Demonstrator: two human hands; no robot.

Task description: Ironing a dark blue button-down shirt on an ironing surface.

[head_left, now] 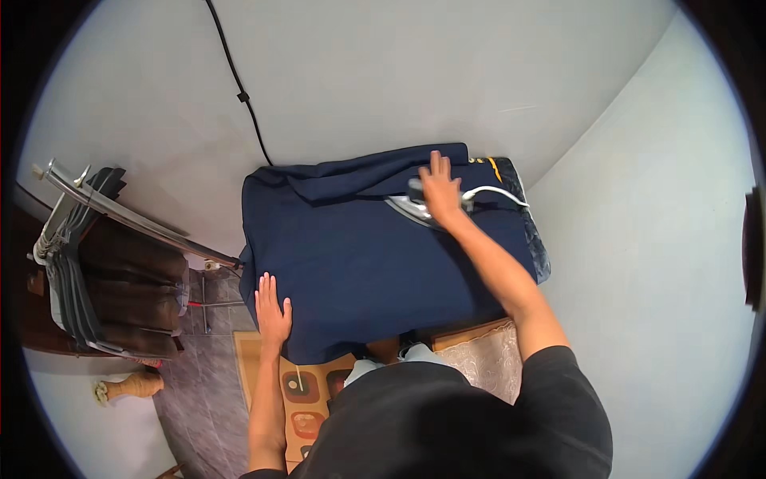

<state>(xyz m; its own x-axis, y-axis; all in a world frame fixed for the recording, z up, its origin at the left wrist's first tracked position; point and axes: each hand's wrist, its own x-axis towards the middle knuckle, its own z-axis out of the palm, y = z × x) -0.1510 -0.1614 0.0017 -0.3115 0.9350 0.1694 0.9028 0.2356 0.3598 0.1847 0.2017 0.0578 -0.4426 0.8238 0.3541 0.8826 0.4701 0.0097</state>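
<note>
A dark navy cloth (343, 263) covers the board in front of me, with a raised fold along its far edge. On its right half lies a clothes iron (408, 209), its silver soleplate tip pointing left and a white cord leaving from the right. My right hand (441, 191) is over the iron's handle, the fingers reaching to the far side and slightly blurred. The hand hides much of the iron's body. My left hand (274, 318) lies flat at the cloth's near left edge, fingers stretched out and holding nothing.
A metal rail (144, 211) with dark hangers and brown clothes (132, 271) stands at left. Grey walls rise behind and to the right. A black cable (231, 64) runs down the back wall. A patterned rug (303, 387) and a tan vase-like object (132, 387) are lower left.
</note>
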